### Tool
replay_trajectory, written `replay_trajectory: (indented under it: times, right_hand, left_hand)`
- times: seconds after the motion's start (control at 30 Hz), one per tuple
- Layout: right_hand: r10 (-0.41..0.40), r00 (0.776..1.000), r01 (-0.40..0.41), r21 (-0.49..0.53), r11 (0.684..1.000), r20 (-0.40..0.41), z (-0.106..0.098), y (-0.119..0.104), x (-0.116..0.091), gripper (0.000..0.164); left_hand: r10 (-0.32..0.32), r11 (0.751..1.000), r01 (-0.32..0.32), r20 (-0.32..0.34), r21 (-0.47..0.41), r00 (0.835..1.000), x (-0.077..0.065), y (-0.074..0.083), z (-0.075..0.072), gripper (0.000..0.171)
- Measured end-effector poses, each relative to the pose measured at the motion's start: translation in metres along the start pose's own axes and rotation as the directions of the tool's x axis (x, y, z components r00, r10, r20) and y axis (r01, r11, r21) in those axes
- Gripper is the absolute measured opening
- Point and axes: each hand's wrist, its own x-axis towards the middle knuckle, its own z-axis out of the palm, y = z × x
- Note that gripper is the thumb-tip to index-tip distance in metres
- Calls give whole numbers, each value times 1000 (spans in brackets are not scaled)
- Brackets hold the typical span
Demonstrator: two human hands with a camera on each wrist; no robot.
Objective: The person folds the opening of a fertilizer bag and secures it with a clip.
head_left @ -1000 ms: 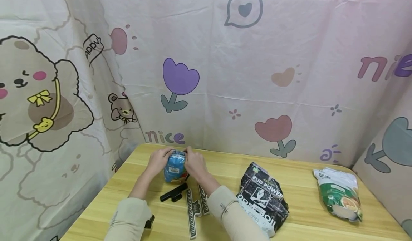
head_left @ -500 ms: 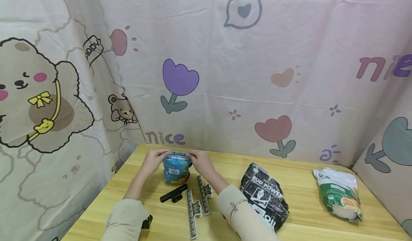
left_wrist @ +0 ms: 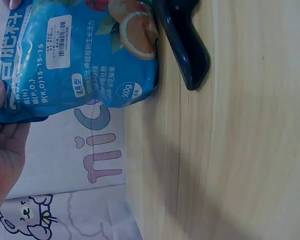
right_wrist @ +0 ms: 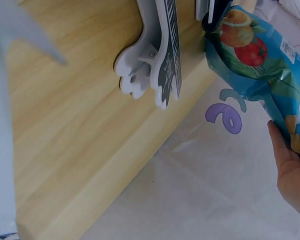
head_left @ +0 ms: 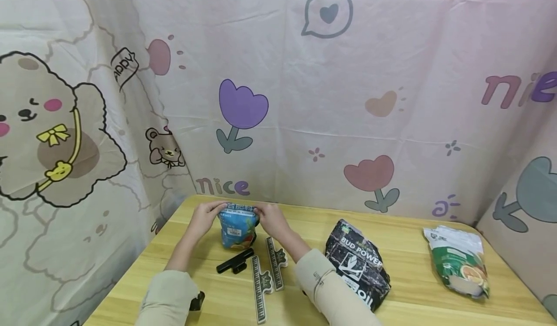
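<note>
Both hands hold a small blue fertilizer bag (head_left: 235, 230) by its top edge at the back left of the table. My left hand (head_left: 204, 219) pinches the left top corner, thumb in front, fingers behind in the left wrist view. My right hand (head_left: 272, 222) pinches the right top corner; in the right wrist view the hand (right_wrist: 296, 175) shows partly. Printed oranges and a tomato mark the lower part of the bag (right_wrist: 252, 50). Just in front lies a black bag clip (head_left: 235, 261). Two piano-key-patterned clips (head_left: 259, 292) (head_left: 275, 264) lie to its right.
A black soil bag (head_left: 357, 263) lies right of my right forearm. Farther right is a green and white bag (head_left: 459, 263) with orange slices printed on it. A patterned cloth (head_left: 304, 98) hangs behind the wooden table (head_left: 413, 248).
My hands have moved apart along the bag's top, spreading it wide and flat. Its printed upper band now shows. The right forearm has shifted right, uncovering the second piano-key clip.
</note>
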Motion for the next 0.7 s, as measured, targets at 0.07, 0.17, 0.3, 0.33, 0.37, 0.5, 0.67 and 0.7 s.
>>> replay_trajectory:
  times: [0.07,0.17,0.3,0.33,0.37,0.5,0.67,0.7]
  right_hand:
    - [-8,1000,8,-2,1000,-2,0,0,0,16]
    - [-19,1000,19,-1,1000,-3,-1,1,1,16]
    - [-3,1000,3,21,1000,11,0,4,0,19]
    - [1,1000,-2,29,1000,11,0,5,0,20]
    - [5,1000,-5,27,1000,13,1,5,0,20]
    - [-27,1000,27,-79,997,-2,3,4,-4,19]
    - [-171,985,153,-318,936,-30,7,0,-3,19]
    - [-190,981,166,-350,922,-33,9,-1,-3,19]
  left_hand:
    - [16,1000,-15,-10,15,1000,0,0,0,30]
    - [27,1000,-27,-10,12,1000,1,1,0,30]
    - [21,1000,-22,24,18,999,3,3,-2,32]
    - [9,1000,-9,34,24,999,4,4,-2,32]
    - [0,999,-2,45,43,999,4,5,-2,33]
    - [73,973,-83,55,215,996,3,9,-2,26]
    - [284,862,-293,84,414,955,4,15,4,26]
    - [291,851,-301,91,430,952,4,17,5,26]
